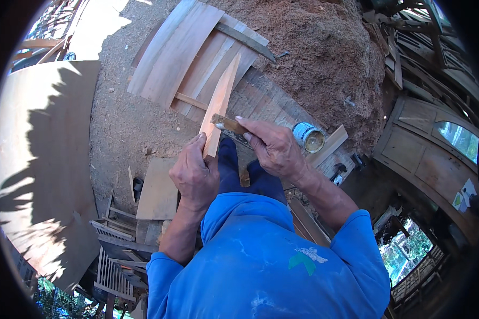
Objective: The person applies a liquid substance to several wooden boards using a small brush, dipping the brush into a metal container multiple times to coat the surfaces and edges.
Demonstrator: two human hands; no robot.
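My left hand point(193, 173) grips the near end of a long, narrow wooden strip point(221, 98), which points up and away from me. My right hand point(275, 144) pinches a short, flat brown stick-like tool point(230, 125) between thumb and fingers. The tool's tip meets or lies just over the right edge of the strip, and a whitish spot shows near that tip. Its exact kind is hard to make out. Just right of my right hand, an open tin can point(308, 137) with a blue and white label stands on a plank surface; brownish stuff shows inside it.
Joined wooden panels point(170, 53) lie ahead on a plank platform point(269, 98). A large plywood sheet point(64, 159) is at the left, with slatted wooden frames point(114, 271) nearer me. Sawdust point(319, 58) is heaped at the far right, before a wooden door point(431, 154).
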